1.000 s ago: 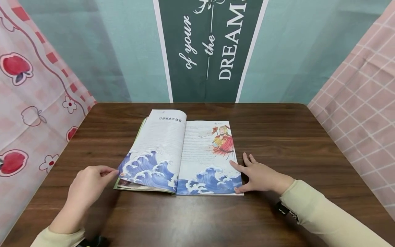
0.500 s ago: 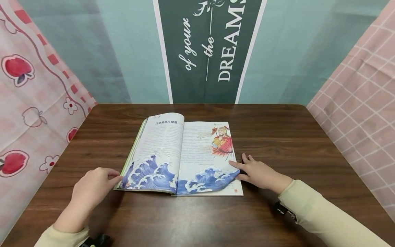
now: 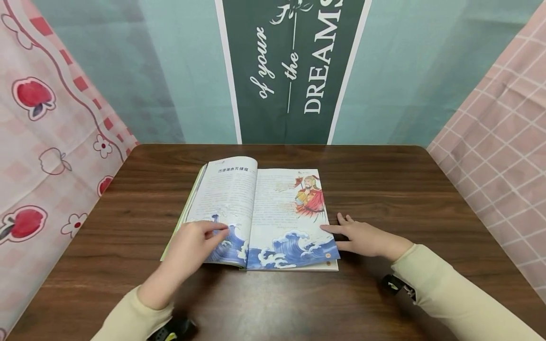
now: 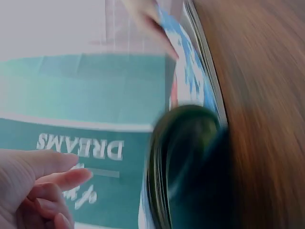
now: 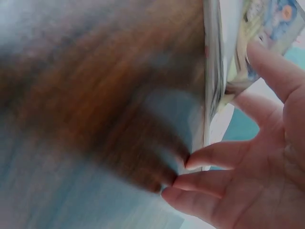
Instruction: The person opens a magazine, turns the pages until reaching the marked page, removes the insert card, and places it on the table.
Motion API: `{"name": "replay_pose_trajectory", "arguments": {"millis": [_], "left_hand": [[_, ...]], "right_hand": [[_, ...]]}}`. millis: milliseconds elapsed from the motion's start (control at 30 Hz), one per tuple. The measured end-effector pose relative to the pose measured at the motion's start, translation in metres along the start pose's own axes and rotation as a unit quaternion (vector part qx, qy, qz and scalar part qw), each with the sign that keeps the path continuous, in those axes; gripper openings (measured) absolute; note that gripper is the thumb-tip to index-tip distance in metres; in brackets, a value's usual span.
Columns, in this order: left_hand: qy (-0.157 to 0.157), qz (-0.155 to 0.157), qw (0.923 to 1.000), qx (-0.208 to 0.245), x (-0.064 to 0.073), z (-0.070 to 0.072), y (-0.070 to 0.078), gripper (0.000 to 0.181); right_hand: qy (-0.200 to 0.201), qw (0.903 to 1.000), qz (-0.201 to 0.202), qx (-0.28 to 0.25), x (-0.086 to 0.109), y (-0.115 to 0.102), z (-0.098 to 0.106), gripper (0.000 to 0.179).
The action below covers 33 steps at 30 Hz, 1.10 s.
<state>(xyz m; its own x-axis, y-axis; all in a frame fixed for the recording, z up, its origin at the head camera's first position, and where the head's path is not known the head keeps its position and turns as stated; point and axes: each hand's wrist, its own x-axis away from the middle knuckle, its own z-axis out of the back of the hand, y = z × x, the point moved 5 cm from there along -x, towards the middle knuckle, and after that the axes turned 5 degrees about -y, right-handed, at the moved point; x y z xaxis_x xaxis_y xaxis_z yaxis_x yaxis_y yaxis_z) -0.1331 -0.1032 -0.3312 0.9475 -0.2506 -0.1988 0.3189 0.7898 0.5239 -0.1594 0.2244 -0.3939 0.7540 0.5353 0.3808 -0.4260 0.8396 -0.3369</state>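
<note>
An open book (image 3: 277,203) lies on the table, with blue waves along the bottom of both pages and a red-robed figure at the right. Over the left page's lower part hovers my left hand (image 3: 187,244), its thumb and forefinger close together. The left wrist view shows those fingers (image 4: 52,179) loosely curled and holding nothing. At the right page's outer edge, my right hand (image 3: 368,239) has its forefinger on top and thumb beneath, pinching the slightly raised page. In the right wrist view, that page's underside (image 5: 279,24) meets the thumb; the other fingers are spread.
The book rests on a dark wooden table (image 3: 384,189). Behind hangs a teal cloth (image 3: 392,71) with lettering; patterned cloths flank the table. A dark device (image 3: 175,329) sits at the left wrist, another (image 3: 398,286) at the right.
My left hand has let go of the left page's outer corner and moved right over that page. The right page's lower corner, curled up half a second ago, now lies flatter and slightly raised.
</note>
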Motion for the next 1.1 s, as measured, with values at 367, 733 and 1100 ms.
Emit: {"name": "replay_pose_trajectory", "arguments": {"millis": [367, 733, 1100], "left_hand": [[-0.032, -0.107, 0.9911, 0.072, -0.033, -0.055, 0.075, 0.017], [-0.091, -0.117, 0.9882, 0.036, -0.057, -0.099, 0.116, 0.026], [-0.108, -0.120, 0.9869, -0.003, -0.065, -0.112, 0.131, 0.017]], "right_hand": [[0.010, 0.9991, -0.002, -0.042, -0.005, 0.000, 0.004, 0.043], [0.040, 0.9978, -0.018, -0.050, -0.010, -0.001, 0.006, 0.046], [0.043, 0.9982, -0.031, -0.028, -0.011, -0.001, 0.007, 0.055]]}}
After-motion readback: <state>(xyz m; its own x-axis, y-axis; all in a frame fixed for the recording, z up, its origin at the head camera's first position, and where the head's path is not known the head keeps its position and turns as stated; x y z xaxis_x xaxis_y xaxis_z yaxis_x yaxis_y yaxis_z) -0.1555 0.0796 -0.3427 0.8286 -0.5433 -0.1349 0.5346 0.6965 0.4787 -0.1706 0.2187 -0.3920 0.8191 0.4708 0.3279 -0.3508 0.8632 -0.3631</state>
